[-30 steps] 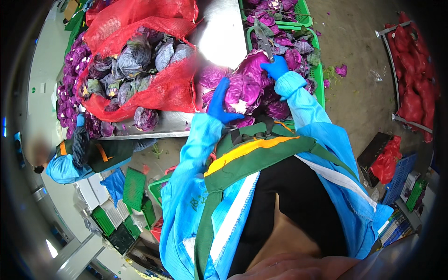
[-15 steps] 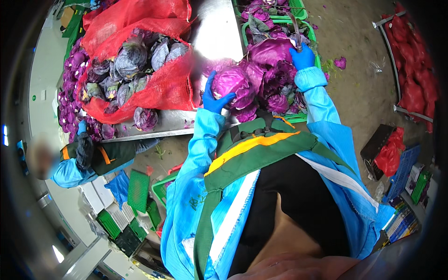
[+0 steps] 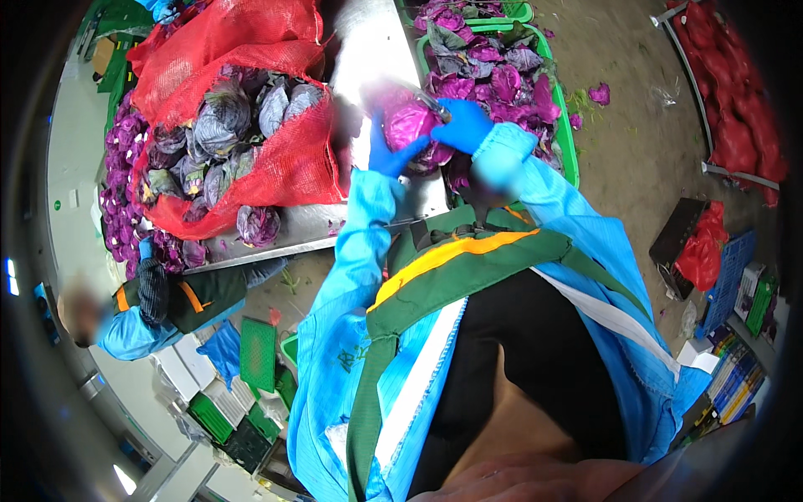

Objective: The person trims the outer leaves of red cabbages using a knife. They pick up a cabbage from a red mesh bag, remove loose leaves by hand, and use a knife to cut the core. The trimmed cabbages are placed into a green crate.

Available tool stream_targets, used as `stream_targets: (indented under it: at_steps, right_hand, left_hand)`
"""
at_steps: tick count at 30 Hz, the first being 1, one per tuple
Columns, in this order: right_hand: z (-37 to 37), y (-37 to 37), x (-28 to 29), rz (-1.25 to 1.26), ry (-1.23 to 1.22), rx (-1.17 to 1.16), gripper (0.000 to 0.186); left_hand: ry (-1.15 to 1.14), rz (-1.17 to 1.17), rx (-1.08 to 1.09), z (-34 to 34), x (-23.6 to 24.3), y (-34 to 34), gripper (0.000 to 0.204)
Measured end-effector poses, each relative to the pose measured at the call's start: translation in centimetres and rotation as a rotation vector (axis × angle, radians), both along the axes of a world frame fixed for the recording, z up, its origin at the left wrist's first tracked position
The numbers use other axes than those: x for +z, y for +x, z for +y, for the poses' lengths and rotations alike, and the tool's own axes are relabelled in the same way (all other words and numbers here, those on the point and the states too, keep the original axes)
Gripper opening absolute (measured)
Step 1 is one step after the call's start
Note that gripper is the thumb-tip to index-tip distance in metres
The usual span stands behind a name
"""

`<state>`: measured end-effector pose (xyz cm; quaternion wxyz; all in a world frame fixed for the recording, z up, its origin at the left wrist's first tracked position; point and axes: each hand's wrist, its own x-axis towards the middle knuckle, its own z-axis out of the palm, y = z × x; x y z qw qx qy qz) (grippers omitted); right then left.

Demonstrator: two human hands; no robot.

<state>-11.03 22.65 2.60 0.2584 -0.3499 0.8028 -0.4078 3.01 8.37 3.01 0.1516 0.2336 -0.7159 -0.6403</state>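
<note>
A purple cabbage with bright, smooth leaves sits between my two blue-gloved hands, over the edge of the metal table. My left hand cups its near left side, thumb spread from the fingers. On its right side, my right hand is closed round a knife, whose dark blade lies against the top of the cabbage. Part of the knife is hidden by my fingers. Just right of my hands, a green crate holds loose purple cabbage leaves.
A red mesh sack lies open on the metal table, full of dull purple cabbages. Trimmed cabbages are piled beyond it, beside a co-worker at the left. Red sacks fill a rack at the far right.
My right hand has swung the knife leftward from the crate's far side onto the cabbage. Large leaves that stood beside the cabbage have dropped into the crate. The view has shifted slightly.
</note>
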Motion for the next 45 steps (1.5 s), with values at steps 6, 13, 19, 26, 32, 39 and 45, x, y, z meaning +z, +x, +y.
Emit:
stream_targets:
  at_steps: [6, 13, 19, 26, 32, 39, 45]
  right_hand:
    - [1.6, -4.3, -7.3, -0.334, -0.331, -0.279, 0.03]
    - [3.1, 2.8, -0.8, 0.232, -0.271, 0.003, 0.065]
    - [1.7, 5.0, -2.2, 0.272, -0.14, 0.028, 0.069]
    - [1.6, 5.5, 1.9, 0.16, 0.049, -0.017, 0.072]
    - [1.0, 3.4, -2.6, 0.216, -0.137, -0.048, 0.069]
    - [1.3, 4.2, -2.0, 0.202, -0.07, -0.166, 0.066]
    - [1.5, 5.4, 0.8, 0.099, 0.134, -0.239, 0.066]
  left_hand:
    - [0.107, -0.162, 0.192, -3.5, -3.5, -1.4, 0.072]
    - [0.678, -0.126, 0.329, -3.7, -7.5, -2.1, 0.07]
    - [0.653, -0.164, 0.444, -3.6, -8.6, -2.6, 0.071]
    - [0.275, -0.212, 0.521, -0.9, -4.4, -3.0, 0.067]
    - [-0.086, 0.176, -0.087, -2.6, -5.2, 0.3, 0.066]
    - [-0.47, 0.119, -0.293, -3.2, -0.7, -2.4, 0.127]
    - [-0.442, 0.0, -0.191, -1.8, -0.3, -3.0, 0.127]
